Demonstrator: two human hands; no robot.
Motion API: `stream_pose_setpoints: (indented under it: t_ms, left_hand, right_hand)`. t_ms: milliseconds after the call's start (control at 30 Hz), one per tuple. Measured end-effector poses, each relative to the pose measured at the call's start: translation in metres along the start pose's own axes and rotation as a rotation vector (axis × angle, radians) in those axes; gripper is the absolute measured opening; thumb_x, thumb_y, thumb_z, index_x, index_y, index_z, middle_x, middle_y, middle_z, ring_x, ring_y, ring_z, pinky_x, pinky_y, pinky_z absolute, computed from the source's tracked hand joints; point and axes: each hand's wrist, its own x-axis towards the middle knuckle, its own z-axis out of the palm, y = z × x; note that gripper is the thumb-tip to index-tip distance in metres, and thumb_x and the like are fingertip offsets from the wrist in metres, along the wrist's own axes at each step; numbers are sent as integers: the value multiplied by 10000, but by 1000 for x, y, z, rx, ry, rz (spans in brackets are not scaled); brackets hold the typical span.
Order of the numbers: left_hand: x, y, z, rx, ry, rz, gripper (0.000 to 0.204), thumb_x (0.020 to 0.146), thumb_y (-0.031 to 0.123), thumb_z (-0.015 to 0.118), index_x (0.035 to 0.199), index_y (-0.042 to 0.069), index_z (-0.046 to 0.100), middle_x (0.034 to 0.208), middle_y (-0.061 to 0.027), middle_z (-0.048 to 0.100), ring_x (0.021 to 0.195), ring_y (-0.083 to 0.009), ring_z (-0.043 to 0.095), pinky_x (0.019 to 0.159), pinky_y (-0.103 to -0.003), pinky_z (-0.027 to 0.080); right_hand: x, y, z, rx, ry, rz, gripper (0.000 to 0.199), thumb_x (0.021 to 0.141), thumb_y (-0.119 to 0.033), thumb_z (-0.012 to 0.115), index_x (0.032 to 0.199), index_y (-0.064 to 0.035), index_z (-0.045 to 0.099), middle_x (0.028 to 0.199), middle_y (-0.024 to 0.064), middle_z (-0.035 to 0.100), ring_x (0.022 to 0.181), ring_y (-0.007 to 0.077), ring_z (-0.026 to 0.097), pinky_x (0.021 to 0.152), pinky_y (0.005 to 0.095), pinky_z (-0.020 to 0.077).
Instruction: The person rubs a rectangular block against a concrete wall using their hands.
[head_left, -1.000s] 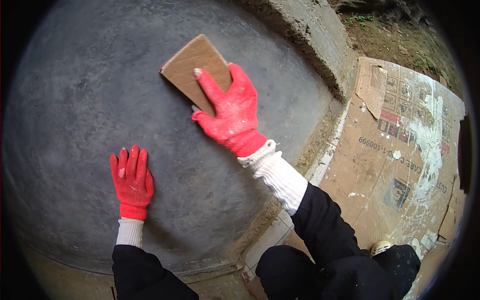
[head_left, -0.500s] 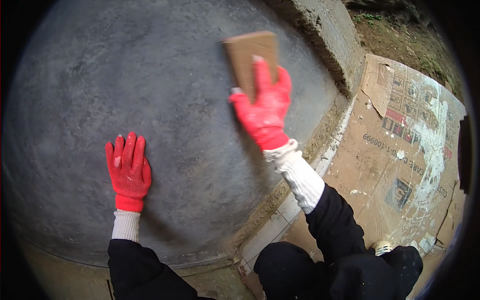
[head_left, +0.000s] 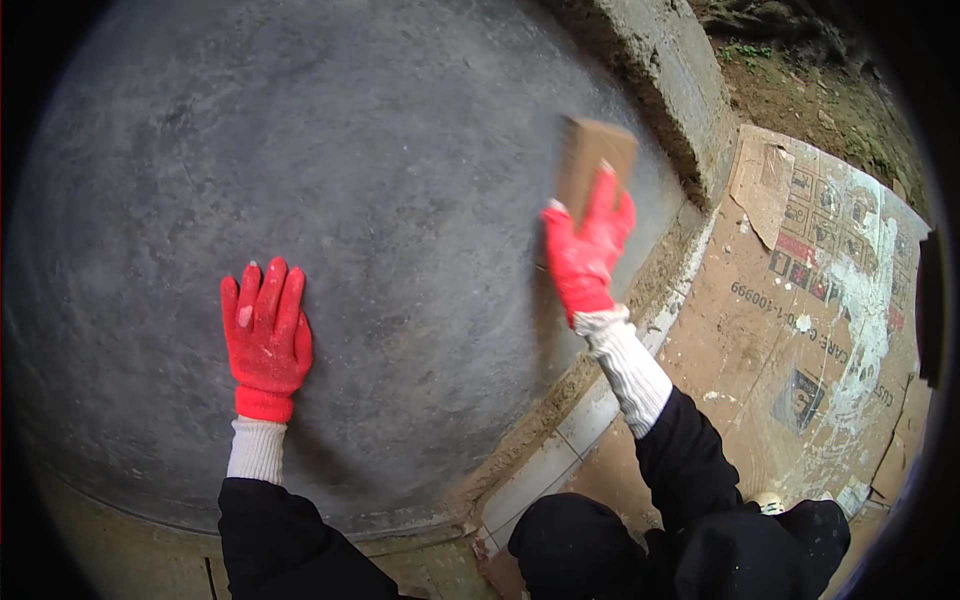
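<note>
A wide dark grey surface, smooth and mottled like cement [head_left: 400,150], fills the left and middle of the view. Flat against it rests my left hand [head_left: 267,340] in a red-coated glove, fingers stretched out and holding nothing. Toward the surface's right side, my right hand [head_left: 588,245], gloved the same way, grips a brown rectangular block [head_left: 602,150]. The thumb lies along its left side and a finger reaches up over its face. The block is slightly blurred, and its underside is hidden.
A rough concrete ledge [head_left: 675,90] borders the surface at upper right. Along the lower right edge run white tiles [head_left: 590,420]. Paint-smeared cardboard [head_left: 740,330] covers the ground beyond them, with bare soil [head_left: 810,110] farther back. My dark-clothed knees [head_left: 575,545] are at the bottom.
My right hand has moved right and slightly nearer with the block, toward the ledge. My left hand stays flat on the surface, with only a small shift in the picture.
</note>
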Motion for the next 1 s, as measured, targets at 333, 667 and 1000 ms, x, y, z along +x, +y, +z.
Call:
stream_pose_setpoints:
  t_ms: [333, 667, 1000]
  left_hand:
    - [-2, 4, 2, -16, 4, -17, 436, 845, 65, 526, 1280, 58, 563, 1363, -110, 503, 1289, -360, 431, 1100, -546, 290]
    - [2, 2, 7, 6, 28, -12, 437, 861, 71, 527, 1296, 88, 561, 1378, -81, 507, 1295, -328, 439, 1108, -502, 297]
    - [-1, 1, 1, 12, 12, -23, 443, 849, 67, 538, 1289, 109, 572, 1374, -67, 515, 1298, -309, 439, 1112, -489, 292]
  right_hand:
    - [-12, 45, -13, -60, -92, -41, 893, 735, -370, 738, 1488, -169, 300, 1381, 315, 276, 1197, 477, 409, 1015, 491, 372]
    - [-165, 25, -49, 140, -546, -264, 755, 721, -272, 715, 1406, -190, 408, 1323, 326, 302, 1173, 500, 383, 987, 559, 362]
    - [-125, 53, -47, 11, -401, -229, 763, 789, -289, 657, 1451, -115, 320, 1262, 328, 365, 1130, 493, 410, 945, 580, 352]
